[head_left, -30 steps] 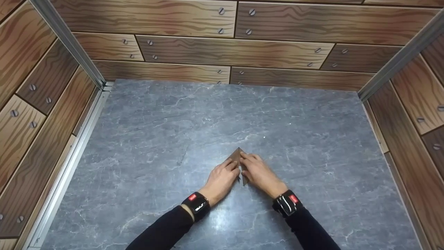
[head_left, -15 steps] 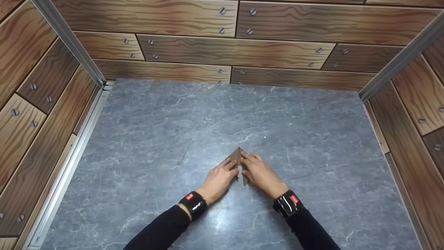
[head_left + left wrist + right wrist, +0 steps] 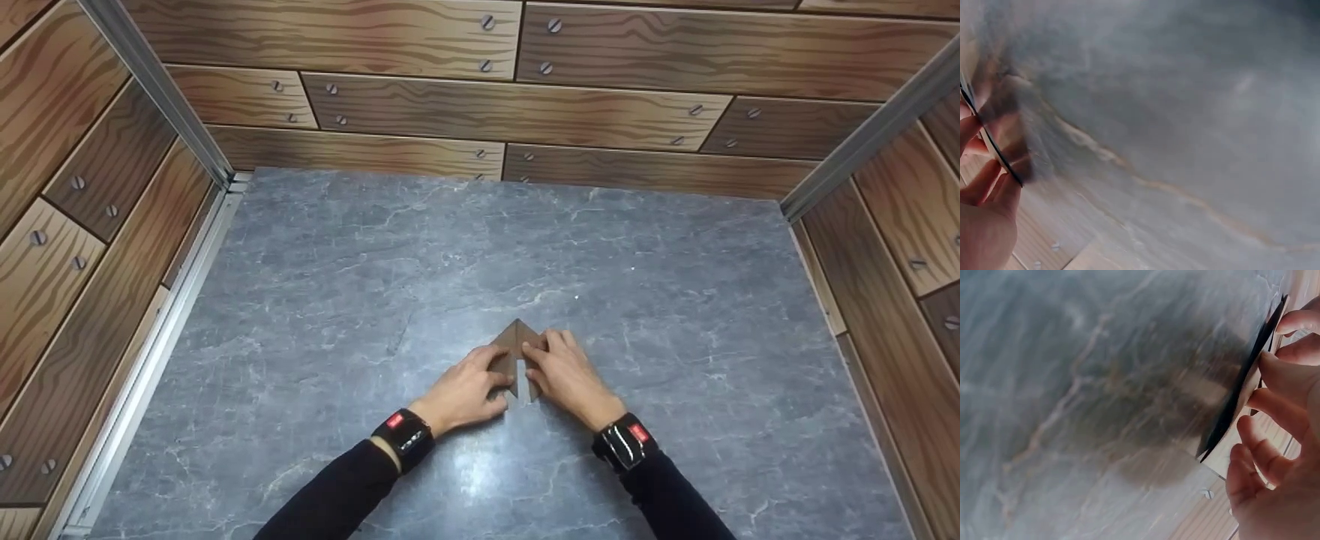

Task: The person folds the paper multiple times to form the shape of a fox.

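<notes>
A small piece of brown folded paper [image 3: 517,337] lies on the grey marbled surface in the head view, its tip pointing away and two flaps split by a narrow gap. My left hand [image 3: 463,390] holds the left half with bent fingers, its thumb apart at the near side. The right hand [image 3: 574,375] pinches the right half between finger and thumb. Both wrist views show the paper edge-on, as a thin dark edge [image 3: 994,143] beside the left fingers [image 3: 985,180] and layered edges [image 3: 1238,391] at the right fingers [image 3: 1283,408]. Parts of the paper are hidden under the fingers.
The marbled tabletop [image 3: 337,262] stretches around the hands. Wood-patterned panels stand at the back [image 3: 420,105], left [image 3: 135,225] and right [image 3: 885,247], with metal rails [image 3: 161,94] at the corners. Each wrist wears a black band [image 3: 405,439].
My left hand has spread its fingers and shifted slightly back and left, its thumb moving off the paper. The right fingers have moved slightly right, uncovering more of the paper's tip.
</notes>
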Demonstrator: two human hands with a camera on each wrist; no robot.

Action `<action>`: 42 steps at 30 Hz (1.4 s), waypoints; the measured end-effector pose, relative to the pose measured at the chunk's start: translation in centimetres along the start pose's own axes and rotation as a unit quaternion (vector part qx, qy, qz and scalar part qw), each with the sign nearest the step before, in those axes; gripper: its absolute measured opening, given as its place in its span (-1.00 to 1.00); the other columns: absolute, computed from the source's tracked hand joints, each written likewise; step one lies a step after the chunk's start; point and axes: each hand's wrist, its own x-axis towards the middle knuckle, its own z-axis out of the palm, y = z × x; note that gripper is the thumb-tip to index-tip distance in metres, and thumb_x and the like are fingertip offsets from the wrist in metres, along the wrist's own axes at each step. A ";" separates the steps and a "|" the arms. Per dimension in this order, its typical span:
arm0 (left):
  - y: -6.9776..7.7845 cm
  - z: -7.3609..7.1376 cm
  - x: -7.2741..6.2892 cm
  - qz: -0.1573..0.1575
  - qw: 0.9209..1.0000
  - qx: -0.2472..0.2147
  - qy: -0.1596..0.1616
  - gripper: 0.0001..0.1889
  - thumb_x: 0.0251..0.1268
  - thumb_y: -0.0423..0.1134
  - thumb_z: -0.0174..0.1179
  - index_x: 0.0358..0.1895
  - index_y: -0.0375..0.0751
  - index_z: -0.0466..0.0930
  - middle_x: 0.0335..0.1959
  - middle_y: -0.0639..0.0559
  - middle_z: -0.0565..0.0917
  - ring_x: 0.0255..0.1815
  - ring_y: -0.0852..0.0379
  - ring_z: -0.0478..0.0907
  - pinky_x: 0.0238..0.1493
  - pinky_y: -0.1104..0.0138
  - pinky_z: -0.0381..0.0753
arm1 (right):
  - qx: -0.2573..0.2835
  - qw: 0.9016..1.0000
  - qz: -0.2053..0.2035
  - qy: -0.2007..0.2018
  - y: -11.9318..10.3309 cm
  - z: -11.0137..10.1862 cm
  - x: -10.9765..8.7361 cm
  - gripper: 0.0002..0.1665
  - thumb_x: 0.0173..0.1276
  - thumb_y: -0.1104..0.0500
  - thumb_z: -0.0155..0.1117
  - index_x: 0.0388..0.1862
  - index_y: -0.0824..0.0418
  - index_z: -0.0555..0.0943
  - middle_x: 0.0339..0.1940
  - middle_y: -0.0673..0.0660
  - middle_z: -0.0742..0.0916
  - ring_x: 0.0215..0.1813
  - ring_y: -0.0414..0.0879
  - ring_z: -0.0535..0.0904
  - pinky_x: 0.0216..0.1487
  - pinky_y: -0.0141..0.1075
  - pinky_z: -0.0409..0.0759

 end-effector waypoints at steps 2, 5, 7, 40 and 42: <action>-0.1 0.0 -0.1 -0.001 1.000 -0.002 -0.002 -0.58 0.29 -0.07 0.22 0.16 -0.12 0.76 0.48 -0.20 0.40 0.49 -0.10 0.34 0.49 0.14 0.35 | 0.011 1.000 0.015 -0.011 -0.1 0.0 -0.1 -0.47 0.37 0.19 0.46 0.28 0.35 0.65 -0.20 0.14 0.51 -0.17 0.04 0.41 -0.14 -0.06 0.50; -0.2 -0.1 -0.1 0.007 1.000 0.005 -0.005 -0.58 0.31 -0.08 0.24 0.19 -0.09 0.75 0.45 -0.18 0.41 0.48 -0.08 0.35 0.50 0.17 0.34 | 0.050 0.997 0.050 -0.031 -0.2 0.1 -0.1 -0.46 0.39 0.20 0.42 0.31 0.35 0.62 -0.20 0.08 0.52 -0.23 -0.05 0.45 -0.20 -0.12 0.55; -0.3 -0.1 -0.2 0.017 1.000 0.011 -0.008 -0.59 0.31 -0.10 0.24 0.19 -0.09 0.74 0.43 -0.16 0.43 0.47 -0.06 0.36 0.50 0.19 0.33 | 0.075 0.994 0.078 -0.034 -0.3 0.1 0.1 -0.47 0.39 0.19 0.41 0.29 0.35 0.62 -0.17 0.07 0.56 -0.22 -0.07 0.50 -0.17 -0.12 0.61; -1.3 -0.7 -0.4 0.045 0.999 0.006 0.015 -0.73 0.35 -0.19 0.22 0.01 -0.10 0.81 0.26 -0.01 0.62 0.30 0.01 0.53 0.34 0.18 0.52 | 0.114 0.959 0.239 -0.097 -1.3 -0.3 4.0 -0.46 0.39 -0.04 0.45 -0.70 0.05 0.43 -0.69 -0.09 0.42 -0.60 -0.21 0.31 -0.53 -0.35 0.27; -1.6 -0.7 -0.3 0.032 0.999 -0.002 0.034 -0.79 0.37 -0.23 0.23 -0.05 -0.12 0.81 0.13 0.00 0.68 0.18 0.03 0.59 0.26 0.20 0.57 | 0.114 0.959 0.239 -0.098 -1.3 -0.3 4.0 -0.46 0.40 -0.03 0.44 -0.70 0.05 0.42 -0.69 -0.09 0.42 -0.59 -0.20 0.32 -0.53 -0.34 0.27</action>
